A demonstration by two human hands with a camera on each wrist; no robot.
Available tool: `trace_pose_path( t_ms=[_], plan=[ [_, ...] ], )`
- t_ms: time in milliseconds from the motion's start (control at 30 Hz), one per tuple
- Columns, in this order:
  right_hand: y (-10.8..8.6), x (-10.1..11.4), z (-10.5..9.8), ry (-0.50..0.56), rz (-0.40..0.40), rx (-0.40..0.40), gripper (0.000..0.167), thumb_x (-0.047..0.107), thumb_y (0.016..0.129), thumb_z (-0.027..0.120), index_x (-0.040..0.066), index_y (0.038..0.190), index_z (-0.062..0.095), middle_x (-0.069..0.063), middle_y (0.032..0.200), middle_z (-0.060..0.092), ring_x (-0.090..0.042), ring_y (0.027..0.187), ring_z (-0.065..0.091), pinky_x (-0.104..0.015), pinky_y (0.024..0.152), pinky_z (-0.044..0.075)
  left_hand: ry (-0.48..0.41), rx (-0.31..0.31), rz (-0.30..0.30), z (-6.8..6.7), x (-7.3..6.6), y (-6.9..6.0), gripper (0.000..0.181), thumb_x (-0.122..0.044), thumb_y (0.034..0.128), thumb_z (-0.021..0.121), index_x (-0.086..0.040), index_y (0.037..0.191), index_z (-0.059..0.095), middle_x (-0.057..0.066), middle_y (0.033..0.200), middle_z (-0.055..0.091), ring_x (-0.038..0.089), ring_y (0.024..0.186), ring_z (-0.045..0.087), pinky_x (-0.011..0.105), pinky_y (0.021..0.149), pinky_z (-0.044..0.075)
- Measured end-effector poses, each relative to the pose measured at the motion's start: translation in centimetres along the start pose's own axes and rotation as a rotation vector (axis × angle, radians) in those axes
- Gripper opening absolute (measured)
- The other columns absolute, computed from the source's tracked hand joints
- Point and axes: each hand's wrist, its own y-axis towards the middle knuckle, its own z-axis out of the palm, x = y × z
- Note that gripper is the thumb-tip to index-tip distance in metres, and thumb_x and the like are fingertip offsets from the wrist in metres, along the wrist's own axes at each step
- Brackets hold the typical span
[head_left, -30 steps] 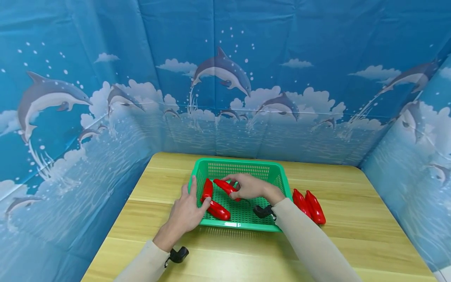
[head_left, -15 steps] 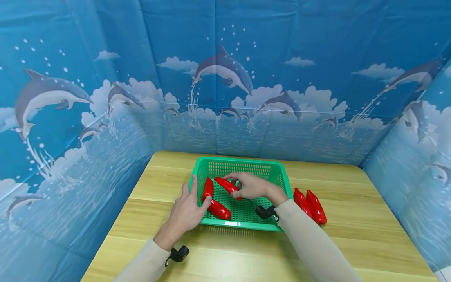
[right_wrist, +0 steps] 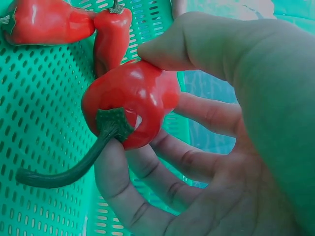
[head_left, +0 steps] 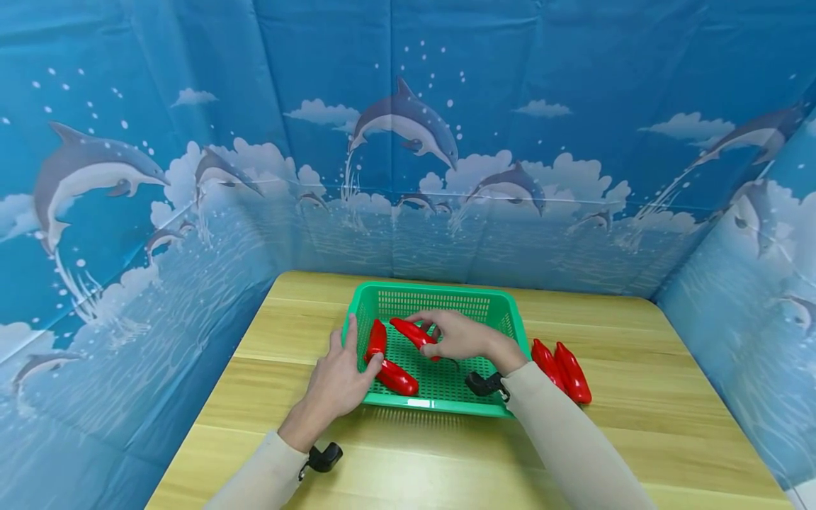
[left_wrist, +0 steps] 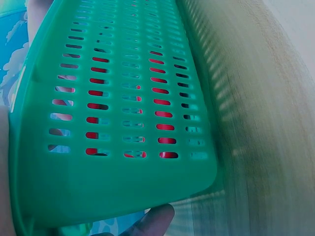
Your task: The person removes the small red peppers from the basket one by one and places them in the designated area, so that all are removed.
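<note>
In the head view, my right hand (head_left: 464,335) holds a red pepper (head_left: 408,331) inside the green plastic basket (head_left: 440,406). The right wrist view shows thumb and fingers around this pepper (right_wrist: 147,93), its curved green stem hanging toward the camera. Two more red peppers lie at the basket's left end, one upright in the view (head_left: 377,338) and one slanting (head_left: 398,380). My left hand (head_left: 336,379) grips the basket's left side, thumb over the rim and fingers outside. Through the slots of the basket wall (left_wrist: 113,182), red patches show in the left wrist view.
Two red peppers, a left one (head_left: 545,361) and a right one (head_left: 572,375), lie side by side just right of the basket. Everything rests on a wooden table (head_left: 644,397). A blue dolphin-print curtain (head_left: 408,241) hangs behind and along both sides.
The pepper in my right hand stays over the basket floor with barely any shift. My left hand keeps its place on the basket, and the other peppers lie as before.
</note>
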Motion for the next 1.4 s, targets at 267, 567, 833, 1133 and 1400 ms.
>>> trace_pose_path(
  t_ms=[267, 567, 833, 1133, 1400],
  plan=[
    [-0.8, 0.5, -0.2, 0.001, -0.011, -0.003, 0.066, 0.015, 0.108, 0.078, 0.014, 0.171, 0.058, -0.016, 0.148, 0.073, -0.017, 0.095, 0.077, -0.036, 0.081, 0.064, -0.007, 0.011, -0.009, -0.1, -0.1, -0.1, 0.107, -0.059, 0.1143, 0.066, -0.010, 0.189, 0.006, 0.031, 0.184, 0.034, 0.027, 0.055, 0.058, 0.036, 0.056, 0.048],
    [-1.5, 0.7, -0.6, -0.013, -0.021, -0.015, 0.067, 0.015, 0.108, 0.078, 0.014, 0.172, 0.057, -0.015, 0.149, 0.073, -0.025, 0.108, 0.075, -0.034, 0.080, 0.065, -0.004, 0.011, -0.005, -0.3, -0.2, -0.2, 0.108, -0.058, 0.1139, 0.067, -0.009, 0.189, 0.007, 0.030, 0.182, 0.037, 0.026, 0.054, 0.057, 0.035, 0.055, 0.048],
    [-2.4, 1.1, -0.9, -0.049, -0.002, -0.031, 0.067, 0.017, 0.109, 0.078, 0.016, 0.172, 0.058, -0.011, 0.146, 0.075, -0.019, 0.107, 0.075, -0.034, 0.080, 0.064, 0.020, 0.005, 0.002, -0.5, -0.2, -0.3, 0.106, -0.058, 0.1142, 0.066, -0.008, 0.189, 0.009, 0.032, 0.180, 0.039, 0.027, 0.058, 0.059, 0.037, 0.061, 0.052],
    [-3.3, 1.2, -1.4, -0.064, -0.008, -0.046, 0.067, 0.018, 0.108, 0.079, 0.015, 0.172, 0.058, -0.011, 0.145, 0.075, -0.019, 0.105, 0.073, -0.034, 0.078, 0.063, 0.013, 0.004, 0.009, -0.5, -0.1, -0.4, 0.103, -0.055, 0.1151, 0.065, -0.007, 0.188, 0.010, 0.033, 0.181, 0.039, 0.028, 0.057, 0.058, 0.038, 0.060, 0.051],
    [-4.4, 1.6, -1.8, -0.066, -0.017, -0.064, 0.067, 0.016, 0.107, 0.079, 0.013, 0.171, 0.059, -0.011, 0.145, 0.075, -0.021, 0.105, 0.072, -0.036, 0.077, 0.063, 0.004, 0.002, 0.004, -0.5, -0.1, -0.4, 0.104, -0.057, 0.1148, 0.065, -0.008, 0.189, 0.009, 0.033, 0.182, 0.038, 0.027, 0.055, 0.057, 0.036, 0.057, 0.048]
  ],
)
